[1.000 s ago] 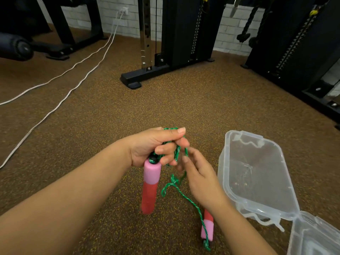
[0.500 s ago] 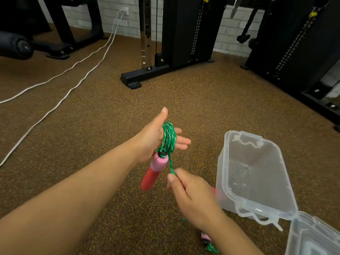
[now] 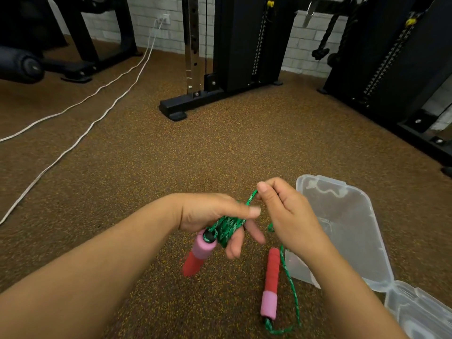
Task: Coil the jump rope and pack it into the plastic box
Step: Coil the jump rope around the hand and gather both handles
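Gym floor [image 3: 220, 148]: right hand [image 3: 286, 216], pinching the green rope [image 3: 227, 228], has swung up from below; left hand [image 3: 215, 214] holds wraps, box [image 3: 342, 231] empty.

the green jump rope [image 3: 227, 228] is partly coiled in a tight bundle, one pink-and-red foam handle [image 3: 199, 253] hanging tilted below it. its other handle [image 3: 270, 282] lies on the floor, loose cord looping past its pink end. just beside it, the clear plastic box [image 3: 342, 231] lies open, tilted.
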Demonstrator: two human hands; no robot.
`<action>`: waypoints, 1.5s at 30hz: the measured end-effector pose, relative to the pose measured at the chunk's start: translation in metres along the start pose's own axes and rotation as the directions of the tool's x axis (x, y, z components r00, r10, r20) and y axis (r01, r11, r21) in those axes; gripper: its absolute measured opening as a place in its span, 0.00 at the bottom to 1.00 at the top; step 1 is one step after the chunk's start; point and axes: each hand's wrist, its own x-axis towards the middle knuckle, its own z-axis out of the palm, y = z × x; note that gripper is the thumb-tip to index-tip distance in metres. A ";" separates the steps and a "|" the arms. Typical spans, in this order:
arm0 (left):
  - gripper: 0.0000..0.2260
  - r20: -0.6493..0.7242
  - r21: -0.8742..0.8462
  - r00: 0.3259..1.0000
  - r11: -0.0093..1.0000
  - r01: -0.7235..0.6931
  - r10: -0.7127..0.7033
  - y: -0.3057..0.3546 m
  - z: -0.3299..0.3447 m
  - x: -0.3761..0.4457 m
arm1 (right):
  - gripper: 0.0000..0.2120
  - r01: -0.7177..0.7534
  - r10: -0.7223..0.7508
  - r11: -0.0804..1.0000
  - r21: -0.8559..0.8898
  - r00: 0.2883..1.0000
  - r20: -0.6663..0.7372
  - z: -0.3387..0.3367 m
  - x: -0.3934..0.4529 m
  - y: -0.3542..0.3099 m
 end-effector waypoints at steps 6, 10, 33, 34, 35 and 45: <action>0.15 -0.143 -0.147 0.980 0.977 -0.156 0.135 0.006 0.006 -0.001 | 0.17 -0.120 0.130 0.972 0.201 0.991 -0.041 0.024 -0.007 0.025; 0.14 -0.360 -0.378 0.916 0.869 -0.319 0.180 0.004 0.003 0.002 | 0.16 -0.116 0.119 0.984 0.134 0.993 -0.014 0.041 -0.021 0.037; 0.12 -0.687 -0.328 0.723 0.858 -0.394 0.069 -0.006 -0.015 0.016 | 0.17 -0.002 0.050 0.984 -0.178 0.962 0.267 0.038 -0.041 0.027; 0.13 -0.690 -0.213 0.718 0.922 -0.324 0.093 -0.007 -0.015 0.015 | 0.15 -0.002 0.040 0.990 -0.142 0.964 0.262 0.035 -0.039 0.026; 0.13 -0.686 -0.069 0.717 0.970 -0.232 0.123 -0.009 -0.016 0.015 | 0.12 -0.003 0.031 0.994 -0.110 0.967 0.254 0.033 -0.037 0.026; 0.25 -0.349 0.306 0.935 0.936 0.173 -0.058 -0.015 -0.013 0.011 | 0.01 -0.066 0.061 0.995 0.077 0.996 0.067 0.004 -0.026 0.033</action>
